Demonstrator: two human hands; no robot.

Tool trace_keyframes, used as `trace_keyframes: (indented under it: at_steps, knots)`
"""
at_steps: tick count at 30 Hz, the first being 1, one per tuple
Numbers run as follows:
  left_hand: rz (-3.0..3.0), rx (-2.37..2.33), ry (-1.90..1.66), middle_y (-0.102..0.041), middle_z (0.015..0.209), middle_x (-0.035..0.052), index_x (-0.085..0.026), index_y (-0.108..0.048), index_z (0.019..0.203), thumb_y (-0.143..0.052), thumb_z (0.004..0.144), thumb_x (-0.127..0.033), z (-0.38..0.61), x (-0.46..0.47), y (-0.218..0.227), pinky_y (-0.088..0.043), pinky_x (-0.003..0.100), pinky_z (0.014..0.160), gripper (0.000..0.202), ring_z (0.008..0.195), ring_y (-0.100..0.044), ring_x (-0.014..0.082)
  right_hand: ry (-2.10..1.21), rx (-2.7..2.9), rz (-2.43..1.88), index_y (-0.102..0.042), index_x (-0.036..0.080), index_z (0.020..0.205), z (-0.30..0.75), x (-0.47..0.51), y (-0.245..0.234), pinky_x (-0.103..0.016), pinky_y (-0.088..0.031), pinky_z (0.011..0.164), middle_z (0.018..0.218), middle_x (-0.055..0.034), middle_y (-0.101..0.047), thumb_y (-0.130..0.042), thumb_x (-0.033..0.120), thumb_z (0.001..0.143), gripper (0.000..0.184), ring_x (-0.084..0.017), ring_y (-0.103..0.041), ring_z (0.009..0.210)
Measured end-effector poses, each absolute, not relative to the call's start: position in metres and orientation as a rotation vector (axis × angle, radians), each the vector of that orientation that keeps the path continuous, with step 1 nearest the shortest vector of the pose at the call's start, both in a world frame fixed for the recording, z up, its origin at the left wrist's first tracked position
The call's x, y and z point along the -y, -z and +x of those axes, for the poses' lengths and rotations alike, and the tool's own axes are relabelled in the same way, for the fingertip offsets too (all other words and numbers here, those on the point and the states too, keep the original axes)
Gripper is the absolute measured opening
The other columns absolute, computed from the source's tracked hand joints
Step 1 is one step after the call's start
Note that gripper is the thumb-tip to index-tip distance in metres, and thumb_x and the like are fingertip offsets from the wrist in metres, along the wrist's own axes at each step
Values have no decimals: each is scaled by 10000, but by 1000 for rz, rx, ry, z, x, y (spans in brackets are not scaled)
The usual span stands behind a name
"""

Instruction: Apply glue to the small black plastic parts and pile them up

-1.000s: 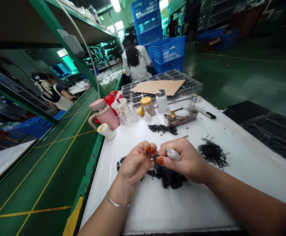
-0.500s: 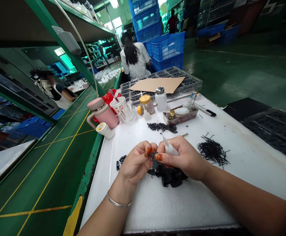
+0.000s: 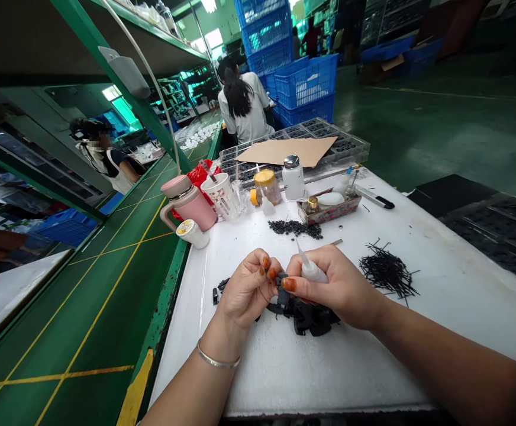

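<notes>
Two hands are closed: your left hand (image 3: 245,290) pinches the black plastic part (image 3: 281,294), likely light and stiff, by its edges; your right hand (image 3: 338,287) grips the soft white bottle (image 3: 313,273).

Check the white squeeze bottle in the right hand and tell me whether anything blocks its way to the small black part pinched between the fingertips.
No separate object blocks it. Only the fingers of the right hand lie between the white squeeze bottle and the small black part, and the nozzle points up, away from the part.

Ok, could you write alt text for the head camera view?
The left hand and right hand pinch a small black part above a white workbench, the right also gripping a white squeeze bottle. More black parts lie heaped below.
</notes>
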State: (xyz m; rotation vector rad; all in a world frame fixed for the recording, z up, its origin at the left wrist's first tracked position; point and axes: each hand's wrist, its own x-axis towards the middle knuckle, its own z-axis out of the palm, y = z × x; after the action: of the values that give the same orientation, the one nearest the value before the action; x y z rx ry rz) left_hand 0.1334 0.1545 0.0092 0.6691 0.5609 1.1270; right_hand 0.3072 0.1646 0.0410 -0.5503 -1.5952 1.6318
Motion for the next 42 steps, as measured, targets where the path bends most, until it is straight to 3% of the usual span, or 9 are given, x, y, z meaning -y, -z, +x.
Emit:
trace_keyframes:
  at_steps: [6,13,18,35,42]
  knots:
    - [632,-594,-1099,-514,618,-53,-162,-511,752,-749,709,-141,131,-155,-9,-473,92,479,243,480,-518,27,-1581,1620,-582,-537,141,595,309,-165,-41,-191,-241,409,505,46,-427,-677,315,794,300,-53,-343,452]
    - [659,-605,-1070,-576,700,-11,-133,-555,738,-771,692,-176,133,-153,-9,-490,126,492,225,548,-559,54,-1558,1633,-590,-569,126,620,309,-165,-40,-182,-251,425,529,44,-435,-685,273,781,247,-52,-334,477]
    - [678,-543,-1024,-594,684,-9,-129,-567,772,-729,730,-137,133,-153,-6,-479,126,461,168,493,-562,50,-1525,1680,-633,-571,114,614,309,-167,-37,-185,-258,439,529,43,-420,-689,267,772,250,-56,-339,492]
    - [635,-495,-957,-631,692,26,-95,-621,774,-671,773,-104,134,-154,-7,-508,154,529,50,555,-619,82,-1445,1748,-592,-642,112,651,311,-167,-38,-184,-268,430,524,37,-466,-684,237,782,186,-54,-349,474]
    - [627,-518,-969,-618,691,18,-113,-602,761,-744,722,-177,134,-152,-11,-496,159,525,160,548,-601,82,-1379,1802,-651,-612,120,642,311,-167,-36,-194,-256,426,517,43,-434,-670,275,795,225,-57,-329,474]
